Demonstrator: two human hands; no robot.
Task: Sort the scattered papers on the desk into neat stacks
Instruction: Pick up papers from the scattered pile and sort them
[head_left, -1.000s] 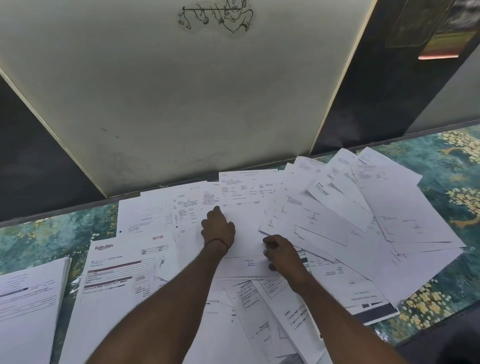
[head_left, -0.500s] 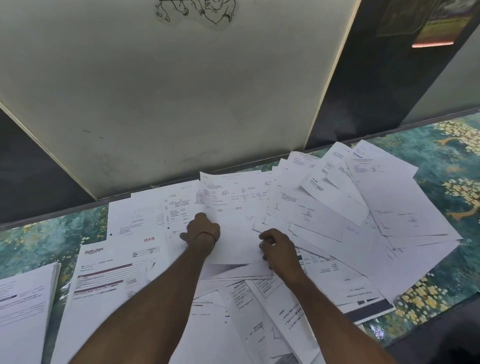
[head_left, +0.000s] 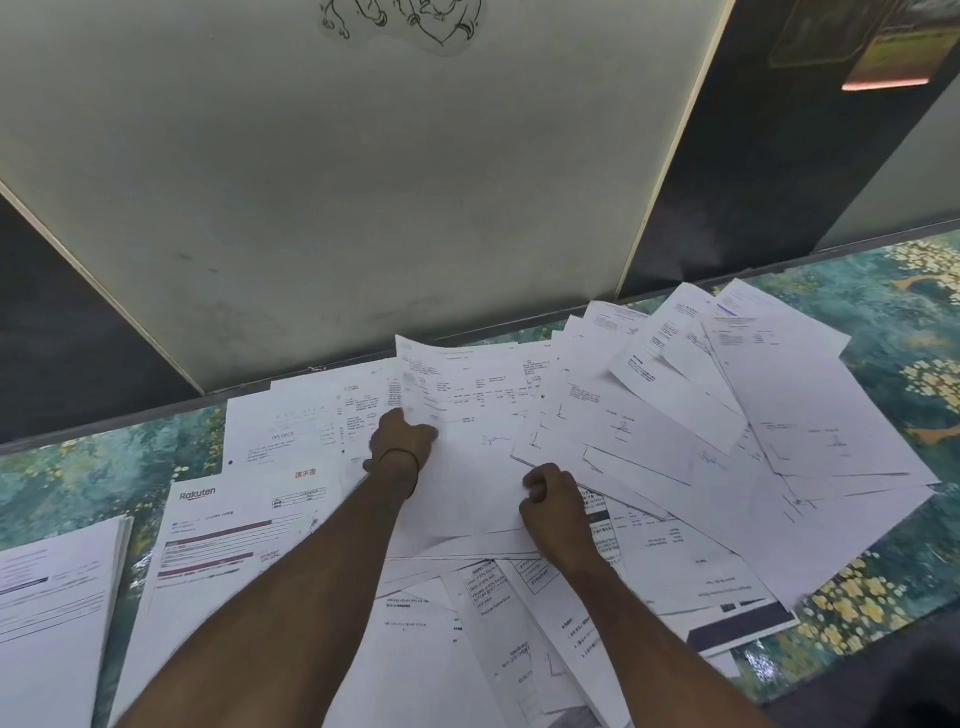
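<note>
Dozens of loose printed papers (head_left: 727, 415) lie fanned and overlapping across the middle and right of the frame, on a desk (head_left: 883, 338) with a teal floral cover. One squared stack (head_left: 52, 597) sits at the lower left, and a Rakuten invoice (head_left: 234, 519) lies just right of it on top of other pages.

Both hands are clamped on one page, the signed sheet (head_left: 478, 467) in the centre of the frame, on top of the heap. The left hand (head_left: 402, 441), with a dark band at the wrist, grips its left edge, and the sheet's upper left corner curls up off the pile. The right hand (head_left: 550, 501) is curled at the lower right edge and appears to pinch it with the thumb on top, though the fingers underneath are hidden.

Sorting looks early: only one neat stack shows, and most pages are unsorted.

Such a sheet is light and limp. It will probably sag or fold if held by one corner, and it slides easily over the pages beneath, so a careless pull may drag neighbours along. Holding two opposite edges, as here, should keep it flat. Lifting it clear before moving it sideways seems safer than dragging, and too tight a pinch could crease it.
</note>
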